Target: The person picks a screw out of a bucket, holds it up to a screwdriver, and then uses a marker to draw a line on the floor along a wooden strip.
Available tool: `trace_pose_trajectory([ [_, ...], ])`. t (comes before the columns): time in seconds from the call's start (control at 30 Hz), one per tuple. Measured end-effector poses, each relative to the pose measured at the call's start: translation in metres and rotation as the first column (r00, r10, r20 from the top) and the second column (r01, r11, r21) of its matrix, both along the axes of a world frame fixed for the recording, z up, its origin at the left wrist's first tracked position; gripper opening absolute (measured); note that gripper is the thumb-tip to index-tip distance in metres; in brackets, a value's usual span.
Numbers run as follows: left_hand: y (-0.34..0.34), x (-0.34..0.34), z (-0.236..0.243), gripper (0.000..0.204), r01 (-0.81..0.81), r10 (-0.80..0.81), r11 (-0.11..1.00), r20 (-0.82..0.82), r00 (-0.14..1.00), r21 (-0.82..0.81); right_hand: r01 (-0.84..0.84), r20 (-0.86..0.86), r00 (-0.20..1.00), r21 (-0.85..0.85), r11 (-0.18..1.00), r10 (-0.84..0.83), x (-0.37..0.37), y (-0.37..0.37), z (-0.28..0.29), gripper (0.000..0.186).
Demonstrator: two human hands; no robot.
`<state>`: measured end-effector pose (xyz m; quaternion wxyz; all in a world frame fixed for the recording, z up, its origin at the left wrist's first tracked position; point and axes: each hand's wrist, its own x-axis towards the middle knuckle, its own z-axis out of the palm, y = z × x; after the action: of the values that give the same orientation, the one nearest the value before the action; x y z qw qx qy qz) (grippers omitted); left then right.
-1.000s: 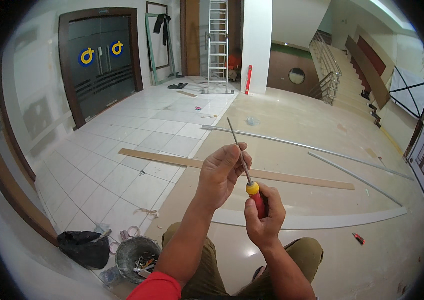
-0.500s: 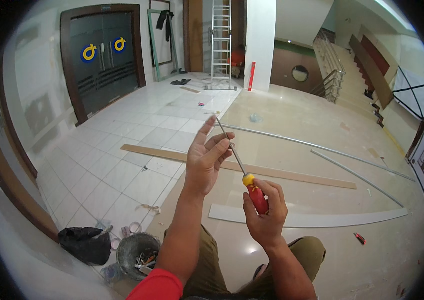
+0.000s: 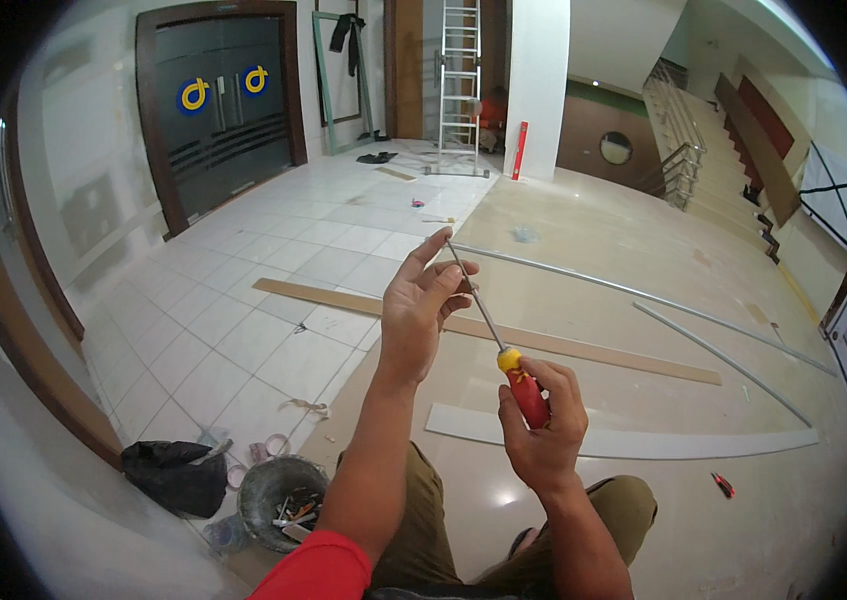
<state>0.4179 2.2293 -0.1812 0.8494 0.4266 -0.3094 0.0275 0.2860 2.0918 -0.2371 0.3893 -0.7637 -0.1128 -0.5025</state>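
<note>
My right hand [image 3: 551, 420] is closed round the red handle of a screwdriver [image 3: 527, 393] with a yellow collar. Its long metal shaft slants up and to the left. Along the shaft, my left hand [image 3: 421, 312] pinches with thumb and fingers, its index finger stretched up beside the tip. Whether a small part sits at the tip is too fine to make out. Beyond both hands, a long brown strip [image 3: 584, 348] lies on the floor.
A white strip [image 3: 624, 443], metal rods [image 3: 594, 276] and a red cutter knife [image 3: 723, 485] lie on the floor. At lower left stand a bucket of tools [image 3: 282, 500] and a black plastic bag [image 3: 176, 476]. Farther off are a ladder [image 3: 460, 100], a red level [image 3: 520, 150] and a staircase [image 3: 719, 150].
The whole view has shifted slightly, so the scene appears a little farther right. Both hands keep their hold on the screwdriver, with the left fingers barely changed.
</note>
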Motion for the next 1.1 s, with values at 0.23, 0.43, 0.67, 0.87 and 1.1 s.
trace_pose_trajectory([
  [0.23,0.003,0.002,0.0,0.04,-0.076,0.072,0.996,-0.067,0.995,-0.052,-0.025,0.008,1.0,0.017,1.0,0.025,0.001,0.0,-0.001,0.041],
  [0.43,0.003,0.005,-0.002,0.039,-0.056,0.048,0.994,-0.089,0.995,-0.094,-0.09,-0.061,0.993,0.103,0.991,0.097,-0.001,-0.001,-0.002,0.035],
  [0.67,0.004,0.008,-0.004,0.037,0.017,-0.028,0.991,-0.082,0.996,-0.132,-0.283,-0.157,0.899,0.502,0.817,0.408,-0.005,-0.005,0.004,0.025],
  [0.87,0.002,0.006,-0.006,0.031,0.061,-0.078,0.987,-0.112,0.991,-0.148,-0.326,-0.141,0.815,0.689,0.647,0.561,-0.006,-0.009,0.008,0.025],
  [1.1,-0.004,0.002,-0.004,0.03,0.028,-0.042,0.993,-0.124,0.991,-0.114,-0.29,-0.147,0.834,0.702,0.65,0.532,-0.007,-0.012,0.012,0.023],
])
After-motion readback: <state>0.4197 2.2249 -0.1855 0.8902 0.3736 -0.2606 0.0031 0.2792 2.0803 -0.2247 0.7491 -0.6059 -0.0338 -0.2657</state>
